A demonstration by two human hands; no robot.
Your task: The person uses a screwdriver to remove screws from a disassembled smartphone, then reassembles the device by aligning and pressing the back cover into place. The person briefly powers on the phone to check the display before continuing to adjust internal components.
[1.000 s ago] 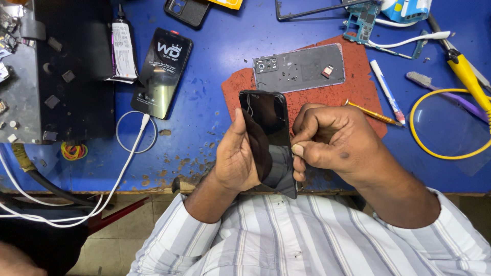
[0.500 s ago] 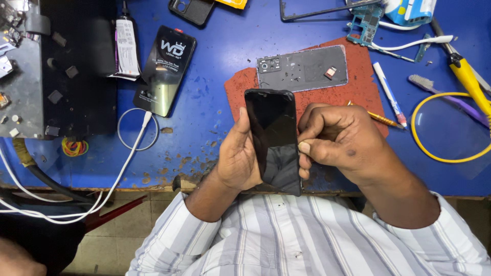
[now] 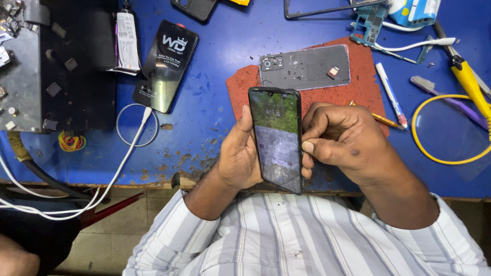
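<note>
A scuffed blue counter [image 3: 215, 128] carries a rust-red rubber work mat [image 3: 358, 71], with a grey phone back cover [image 3: 307, 67] lying on it. Above the counter's near edge, both hands grip a black, lit-screen smartphone [image 3: 276, 140]: the left hand [image 3: 240, 153] wraps its left side, the right hand [image 3: 342, 140] curls against its right edge.

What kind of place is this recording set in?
Most likely a phone repair bench. Both hands hold a lit smartphone over a blue worktable; behind it a removed phone back cover lies on a red mat, with a bare circuit board and a yellow-handled tool nearby.
</note>
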